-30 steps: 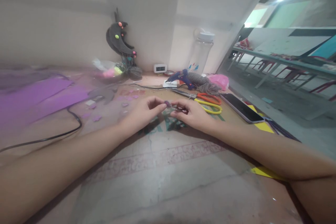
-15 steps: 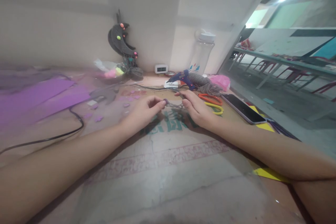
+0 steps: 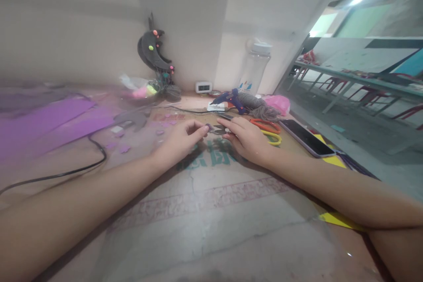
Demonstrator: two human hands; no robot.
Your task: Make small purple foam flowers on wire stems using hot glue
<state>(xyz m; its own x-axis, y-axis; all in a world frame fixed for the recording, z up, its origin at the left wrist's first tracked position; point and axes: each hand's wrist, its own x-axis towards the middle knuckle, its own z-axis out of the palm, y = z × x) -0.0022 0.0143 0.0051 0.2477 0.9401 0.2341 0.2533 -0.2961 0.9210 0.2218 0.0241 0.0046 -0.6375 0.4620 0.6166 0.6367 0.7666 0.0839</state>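
My left hand (image 3: 183,140) pinches a small purple piece (image 3: 208,127) between thumb and fingertips, above the table. Just to the right, my right hand (image 3: 251,140) holds a small pair of pliers (image 3: 219,130), with its short dark jaws pointing left at the purple piece. The jaws look slightly apart, and a round pale pivot shows by my thumb. The pliers' handles are hidden under the palm, while the index finger stretches forward above the tool. I cannot tell whether the jaws touch the piece.
Orange scissor handles (image 3: 266,125) and a yellow handle (image 3: 274,138) lie beside my right hand, near a phone (image 3: 306,137). Behind are a glue gun (image 3: 228,98), grey yarn (image 3: 256,105), a bottle (image 3: 256,68) and a clock (image 3: 203,87). Purple sheets (image 3: 49,119) and a black cable (image 3: 76,171) lie left.
My right hand's fingers have spread, and the pliers' jaws show more plainly and further apart. My left hand keeps its pinch in nearly the same place.
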